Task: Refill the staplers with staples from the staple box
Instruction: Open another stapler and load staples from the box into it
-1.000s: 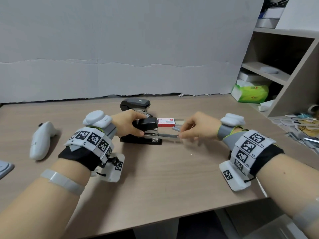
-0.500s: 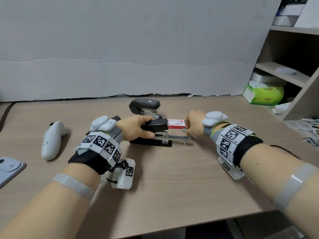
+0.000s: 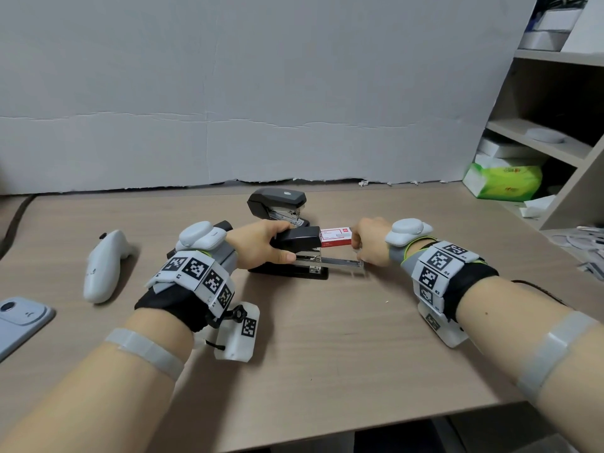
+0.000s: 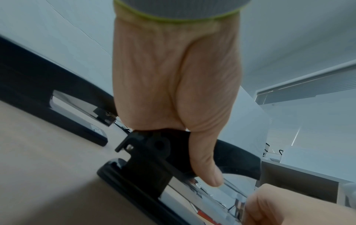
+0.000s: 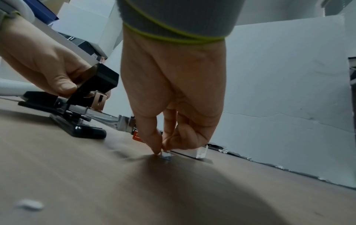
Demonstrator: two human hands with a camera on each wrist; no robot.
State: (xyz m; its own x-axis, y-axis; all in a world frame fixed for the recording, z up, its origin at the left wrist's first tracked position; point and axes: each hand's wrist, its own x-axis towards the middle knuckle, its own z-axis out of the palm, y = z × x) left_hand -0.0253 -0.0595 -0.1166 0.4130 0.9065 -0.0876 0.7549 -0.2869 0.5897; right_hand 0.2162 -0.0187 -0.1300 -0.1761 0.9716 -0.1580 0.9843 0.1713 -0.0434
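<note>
Hands at open stapler, mid-frame on desk [image 3: 327, 371].
L hand [image 3: 261, 245] grips the raised black top of the stapler [image 3: 299, 238]; its metal tray [image 3: 340, 263] sticks out to the right. R hand [image 3: 371, 243], thumb & finger tips pinched on a small staple strip [image 5: 166, 156] touching the desk by the tray end. Red staple box [image 3: 336, 236] just behind; 2nd stapler [image 3: 277, 204] further back.

You worked in an office or small lab corner. A wood-grain surface [image 3: 327, 354] stood against a wall covered in white sheeting [image 3: 261, 93], staplers [image 3: 277, 204] and a staple box [image 3: 336, 236] lay on it, and open shelving [image 3: 539, 142] beside you held boxes and a tissue pack [image 3: 503, 181].
</note>
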